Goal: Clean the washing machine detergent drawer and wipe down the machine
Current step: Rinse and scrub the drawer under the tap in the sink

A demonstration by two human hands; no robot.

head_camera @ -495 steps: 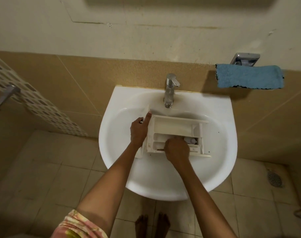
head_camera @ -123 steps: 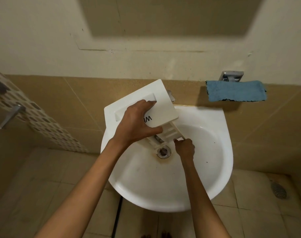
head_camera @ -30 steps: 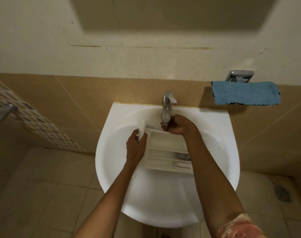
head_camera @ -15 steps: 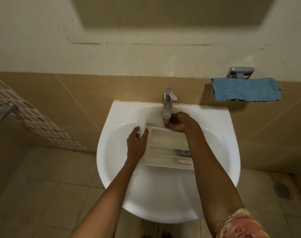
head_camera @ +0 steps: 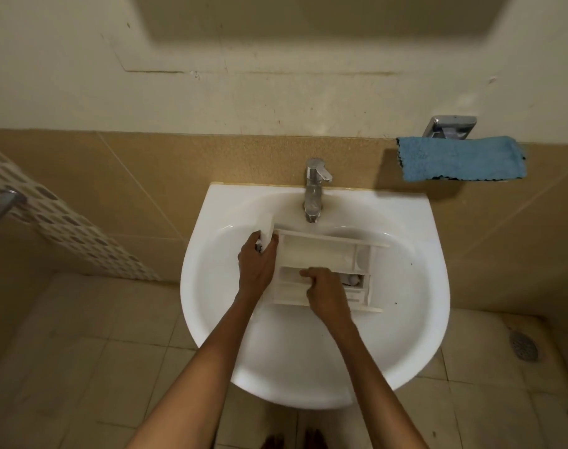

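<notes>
Gripping the front panel end of a white detergent drawer [head_camera: 321, 254], the person's left hand [head_camera: 255, 268] is clamping it with fingers wrapped around the panel. Their right hand [head_camera: 324, 291] is curling closed inside the drawer's nearer compartment; whether it is holding anything cannot be told. The drawer is lying open side up across the bowl of a white wall-hung sink [head_camera: 405, 335], just below a chrome tap [head_camera: 314, 189]. A small pale insert is sitting at the drawer's right end. Behind the sink, tan tiles are meeting a cream wall. A blue cloth [head_camera: 460, 158] is hanging from a chrome holder [head_camera: 451, 126] to the right. Beige floor tiles are showing below, with a round drain [head_camera: 524, 345] at far right.
</notes>
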